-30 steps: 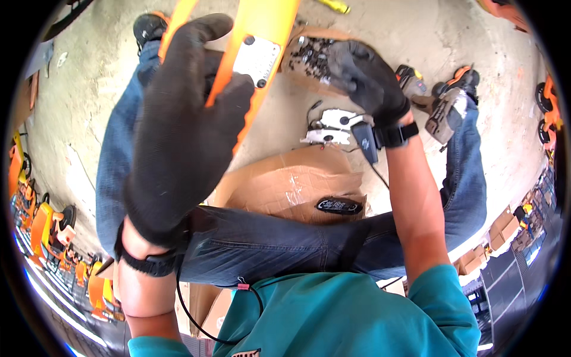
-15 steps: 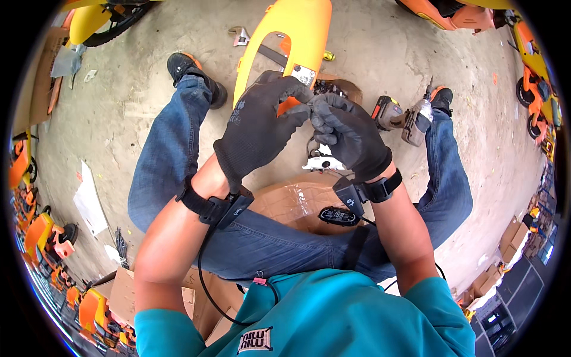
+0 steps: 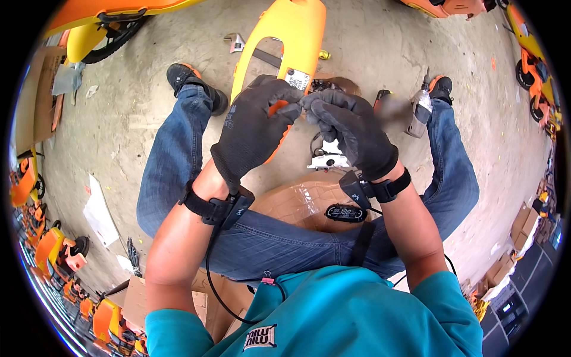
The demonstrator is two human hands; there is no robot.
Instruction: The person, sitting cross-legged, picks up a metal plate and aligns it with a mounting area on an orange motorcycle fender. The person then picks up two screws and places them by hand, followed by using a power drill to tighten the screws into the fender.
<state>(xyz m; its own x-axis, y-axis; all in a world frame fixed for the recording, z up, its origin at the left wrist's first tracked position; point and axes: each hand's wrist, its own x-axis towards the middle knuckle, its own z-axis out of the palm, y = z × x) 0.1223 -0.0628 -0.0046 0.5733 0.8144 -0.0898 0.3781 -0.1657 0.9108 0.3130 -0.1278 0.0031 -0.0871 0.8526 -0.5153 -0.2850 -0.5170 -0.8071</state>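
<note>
My left hand (image 3: 253,128), in a black glove, has its thumb and fingers closed in a pinch. My right hand (image 3: 355,128), gloved alike, is closed too, its fingertips meeting the left ones. Whatever lies between them is too small or hidden to name. Behind the left hand is a yellow plastic panel (image 3: 297,35) with a large cut-out, its lower end partly covered by the hand. Under the right hand lies a white bracket-like part (image 3: 329,161), partly hidden. A black oval display unit (image 3: 346,213) rests on cardboard (image 3: 285,202) between my legs.
A cordless power tool (image 3: 420,113) stands by my right foot. Past the hands are an adjustable wrench (image 3: 237,43) and a container of small dark parts (image 3: 336,84). White sheets (image 3: 100,214) lie at left; yellow-orange vehicles (image 3: 50,250) line the sides.
Both hands stay pinched together and have shifted slightly relative to the panel. The whole view has moved a little, with more of the orange-yellow vehicle showing at upper left.
</note>
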